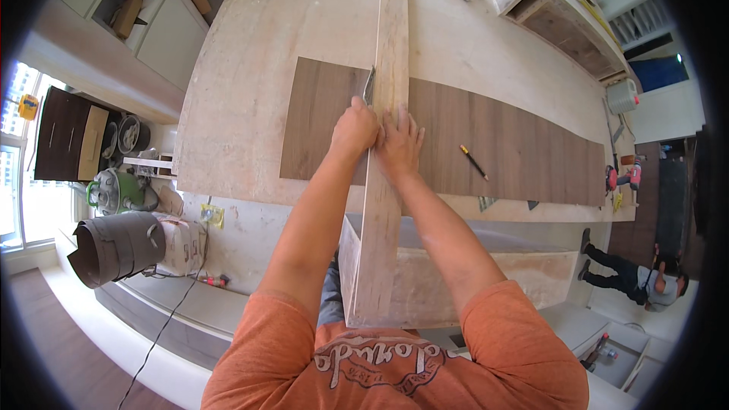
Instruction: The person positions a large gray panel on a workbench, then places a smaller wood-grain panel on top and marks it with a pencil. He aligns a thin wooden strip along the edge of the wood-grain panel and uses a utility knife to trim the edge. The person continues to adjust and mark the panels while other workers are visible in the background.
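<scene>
A long pale wooden board (pixel 392 38) lies crosswise over a brown wood-grain laminate sheet (pixel 501 129) on the workbench. My left hand (pixel 354 129) is closed around a slim metal cutter (pixel 370 85), which sits against the board's left edge; its exact form is partly hidden by my fingers. Just right of it, my right hand (pixel 400 144) lies flat on the board with its fingers stretched forward, pressing on it. To the right of that hand, a black-and-yellow pencil (pixel 474 162) rests on the sheet.
The pale workbench (pixel 235 106) reaches far ahead. Below its near edge stands an open wooden box (pixel 463 281), with the board's near end over it. A red drill (pixel 632 175) lies at the bench's right end. On the left are a rolled brown sheet (pixel 118 249) and a green vacuum (pixel 114 190).
</scene>
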`<state>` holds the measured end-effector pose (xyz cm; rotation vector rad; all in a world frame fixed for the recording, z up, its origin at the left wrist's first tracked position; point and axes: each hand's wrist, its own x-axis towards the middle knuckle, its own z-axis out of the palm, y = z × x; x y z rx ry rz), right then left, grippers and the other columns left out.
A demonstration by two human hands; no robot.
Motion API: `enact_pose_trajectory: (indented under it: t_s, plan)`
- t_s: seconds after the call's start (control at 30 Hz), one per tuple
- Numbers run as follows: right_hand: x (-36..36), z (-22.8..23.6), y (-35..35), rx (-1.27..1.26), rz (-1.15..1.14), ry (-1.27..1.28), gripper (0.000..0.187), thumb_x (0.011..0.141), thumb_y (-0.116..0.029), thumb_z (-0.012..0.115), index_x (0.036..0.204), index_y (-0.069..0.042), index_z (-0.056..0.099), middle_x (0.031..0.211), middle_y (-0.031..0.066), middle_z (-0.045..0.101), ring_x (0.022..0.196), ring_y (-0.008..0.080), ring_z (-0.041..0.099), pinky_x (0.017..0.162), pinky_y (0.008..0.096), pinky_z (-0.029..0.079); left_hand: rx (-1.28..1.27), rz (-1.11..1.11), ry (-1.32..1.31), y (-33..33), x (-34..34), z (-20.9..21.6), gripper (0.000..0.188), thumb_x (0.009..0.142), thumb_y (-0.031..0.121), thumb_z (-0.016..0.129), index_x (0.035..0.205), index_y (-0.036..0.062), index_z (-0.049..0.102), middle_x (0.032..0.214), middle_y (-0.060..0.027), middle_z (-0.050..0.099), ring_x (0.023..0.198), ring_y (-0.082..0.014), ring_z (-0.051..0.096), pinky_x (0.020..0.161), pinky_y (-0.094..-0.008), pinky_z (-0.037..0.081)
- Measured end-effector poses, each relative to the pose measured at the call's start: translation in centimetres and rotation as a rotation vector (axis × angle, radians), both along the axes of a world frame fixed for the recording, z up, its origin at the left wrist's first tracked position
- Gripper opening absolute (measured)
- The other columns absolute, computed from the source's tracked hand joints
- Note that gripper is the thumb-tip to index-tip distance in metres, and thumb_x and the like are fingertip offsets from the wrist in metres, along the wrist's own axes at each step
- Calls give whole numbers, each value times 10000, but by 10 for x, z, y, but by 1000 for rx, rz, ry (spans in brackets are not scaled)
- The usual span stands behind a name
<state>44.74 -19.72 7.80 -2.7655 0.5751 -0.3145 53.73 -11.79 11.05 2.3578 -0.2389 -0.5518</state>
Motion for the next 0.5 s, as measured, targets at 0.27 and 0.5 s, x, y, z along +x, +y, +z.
enact_pose_trajectory:
  t_s: [0.27, 0.5]
  plan:
    - [1, -2, -1, 25, 15, -47, 446, 963, -322, 452, 1351, -109, 507, 1498, 172, 299, 1317, 410, 347, 1093, 615, 219, 62, -56, 33, 2, 3, 5, 352, 965, 303, 420, 1086, -27, 446, 1061, -322, 612, 1006, -479, 598, 868, -533, 476]
    - [0, -5, -4, 7, 26, -51, 451, 952, -326, 469, 1339, -98, 510, 1495, 178, 301, 1307, 411, 356, 1086, 607, 242, 60, -29, 63, 0, -3, -1, 353, 962, 291, 420, 1096, -36, 440, 1064, -329, 606, 1005, -486, 594, 874, -537, 474]
